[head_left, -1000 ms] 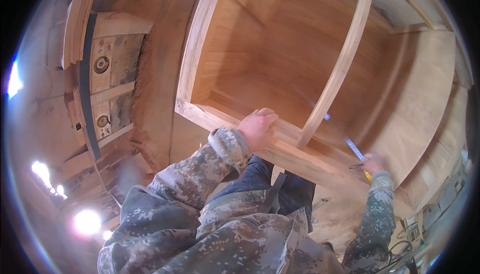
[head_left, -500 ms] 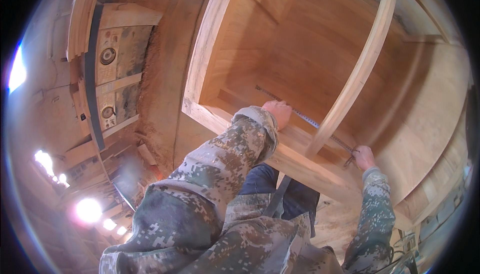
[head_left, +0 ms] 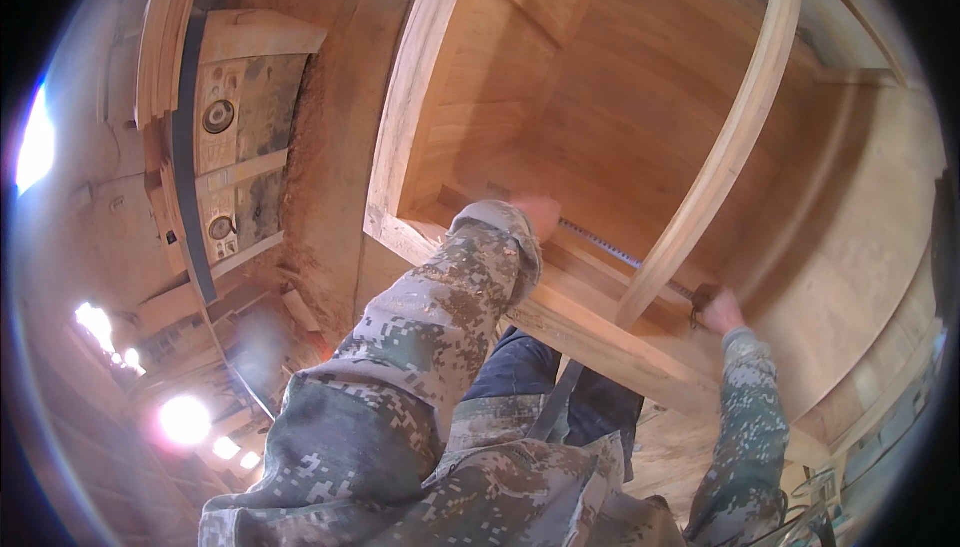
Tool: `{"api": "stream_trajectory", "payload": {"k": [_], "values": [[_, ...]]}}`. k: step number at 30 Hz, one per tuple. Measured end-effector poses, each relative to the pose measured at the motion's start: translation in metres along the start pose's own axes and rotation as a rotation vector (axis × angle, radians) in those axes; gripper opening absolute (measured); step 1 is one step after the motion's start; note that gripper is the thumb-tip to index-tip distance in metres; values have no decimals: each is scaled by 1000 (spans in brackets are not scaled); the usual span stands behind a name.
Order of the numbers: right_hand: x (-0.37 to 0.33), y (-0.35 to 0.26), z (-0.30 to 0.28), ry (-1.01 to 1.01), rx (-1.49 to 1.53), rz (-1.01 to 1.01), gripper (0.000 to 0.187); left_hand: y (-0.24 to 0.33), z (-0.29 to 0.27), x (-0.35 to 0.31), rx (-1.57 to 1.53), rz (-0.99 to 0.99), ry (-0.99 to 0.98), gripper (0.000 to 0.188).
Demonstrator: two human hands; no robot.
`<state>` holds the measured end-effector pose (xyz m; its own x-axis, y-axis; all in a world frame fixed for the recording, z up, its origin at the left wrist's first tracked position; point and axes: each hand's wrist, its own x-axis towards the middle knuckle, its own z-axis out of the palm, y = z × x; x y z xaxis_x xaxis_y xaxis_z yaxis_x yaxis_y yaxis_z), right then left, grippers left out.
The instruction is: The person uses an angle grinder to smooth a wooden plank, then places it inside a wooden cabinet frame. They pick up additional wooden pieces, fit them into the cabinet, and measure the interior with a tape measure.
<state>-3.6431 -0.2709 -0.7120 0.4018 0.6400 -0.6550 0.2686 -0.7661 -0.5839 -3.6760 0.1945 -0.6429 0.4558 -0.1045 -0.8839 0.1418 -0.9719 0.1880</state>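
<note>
A tape measure's narrow marked blade [head_left: 600,243] stretches across the inside of a wooden cabinet [head_left: 655,112], low along its near side and passing behind an upright wooden bar [head_left: 722,152]. My left hand [head_left: 540,215] is closed on the blade towards its left end; motion blurs the fingers, and the sleeve hides part of the grip. To the right of the bar, my right hand [head_left: 720,311] closes around the tape's other end, where a small dark part, probably the case, shows at the fingertips. Both forearms reach over the cabinet's near rail [head_left: 610,347].
At the left stands a dusty machine panel [head_left: 240,137] with round dials, and stacked wooden strips [head_left: 165,47] rest beside it. Sawdust [head_left: 300,167] and wood scraps lie near it. A curved-looking plywood panel [head_left: 850,217] bounds the right side.
My left hand has shifted a little to the left along with the tape's end. My right hand has moved slightly, and its wrist has turned a bit.
</note>
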Motion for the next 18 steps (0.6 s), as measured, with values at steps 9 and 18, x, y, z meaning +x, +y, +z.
{"api": "stream_trajectory", "payload": {"k": [9,18], "values": [[11,-6,7,-10,-116,-58,9,-15,26,20,2,-36,209,24],[0,-48,-23,-51,479,375,20,-55,69,45,9,28,362,32]]}}
